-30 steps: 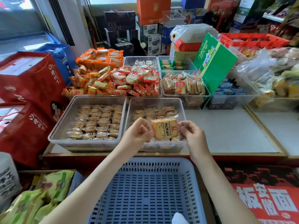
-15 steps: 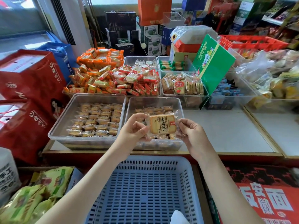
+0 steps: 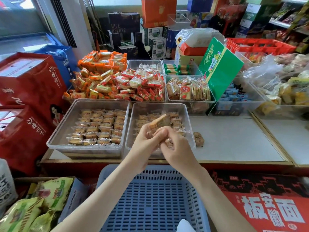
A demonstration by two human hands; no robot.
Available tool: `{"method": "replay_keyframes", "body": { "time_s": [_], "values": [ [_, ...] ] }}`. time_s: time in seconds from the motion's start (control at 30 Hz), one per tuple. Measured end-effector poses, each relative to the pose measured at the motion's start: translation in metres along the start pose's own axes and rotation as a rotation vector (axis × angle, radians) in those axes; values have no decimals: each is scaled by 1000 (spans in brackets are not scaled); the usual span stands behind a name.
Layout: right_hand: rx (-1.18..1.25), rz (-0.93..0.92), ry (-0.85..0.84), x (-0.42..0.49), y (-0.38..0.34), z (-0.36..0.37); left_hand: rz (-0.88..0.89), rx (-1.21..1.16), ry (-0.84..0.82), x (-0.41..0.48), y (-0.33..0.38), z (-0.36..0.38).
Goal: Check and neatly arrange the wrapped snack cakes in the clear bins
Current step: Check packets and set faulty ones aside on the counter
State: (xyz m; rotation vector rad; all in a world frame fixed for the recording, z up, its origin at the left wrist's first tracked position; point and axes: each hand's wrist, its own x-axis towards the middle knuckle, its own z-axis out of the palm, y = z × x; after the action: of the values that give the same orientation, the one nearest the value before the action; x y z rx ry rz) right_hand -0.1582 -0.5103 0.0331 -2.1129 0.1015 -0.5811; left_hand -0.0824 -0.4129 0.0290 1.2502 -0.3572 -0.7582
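Two clear bins stand side by side at the counter's front edge. The left bin [image 3: 56, 131] holds rows of wrapped snack cakes [image 3: 100, 128]. The right bin [image 3: 189, 118] holds more of them toward its back. Over the right bin my left hand [image 3: 145, 139] and my right hand [image 3: 173, 144] are pressed close together, both holding one wrapped snack cake [image 3: 158, 122], which is tilted edge-up and blurred. One loose wrapped cake [image 3: 198, 138] lies on the counter just right of the right bin.
Behind the bins sit heaps of orange and red snack packs [image 3: 117, 84] and more clear bins [image 3: 189, 91]. A green carton [image 3: 220, 67] leans at the right. A blue slotted basket [image 3: 150, 201] is below my arms. Red gift bags [image 3: 28, 91] stand left.
The cake faced me flat, held by its two ends with my hands apart. Now my hands have come together and the cake is turned on edge.
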Motion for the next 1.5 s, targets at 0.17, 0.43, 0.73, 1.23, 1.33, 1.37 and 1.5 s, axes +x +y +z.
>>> {"method": "replay_keyframes", "body": {
  "time_s": [0.17,0.43,0.73,1.23,1.33,1.37,1.5],
  "values": [
    [170,37,-36,2,6,-13,30,-26,64,6,-1,-12],
    [164,346,124,22,19,-19,-106,-189,7,8,6,-37],
    [24,375,98,33,29,-2,-138,-172,-44,15,4,-56],
    [67,426,-18,47,52,-10,-191,-127,114,53,-20,-73],
    [-168,365,-219,46,58,17,-198,33,38,63,-29,-58],
    [-188,389,-219,47,63,22,-206,64,-1,67,-31,-53],
    [45,571,-24,63,94,15,-236,174,-149,93,-35,-46]
  ]
}}
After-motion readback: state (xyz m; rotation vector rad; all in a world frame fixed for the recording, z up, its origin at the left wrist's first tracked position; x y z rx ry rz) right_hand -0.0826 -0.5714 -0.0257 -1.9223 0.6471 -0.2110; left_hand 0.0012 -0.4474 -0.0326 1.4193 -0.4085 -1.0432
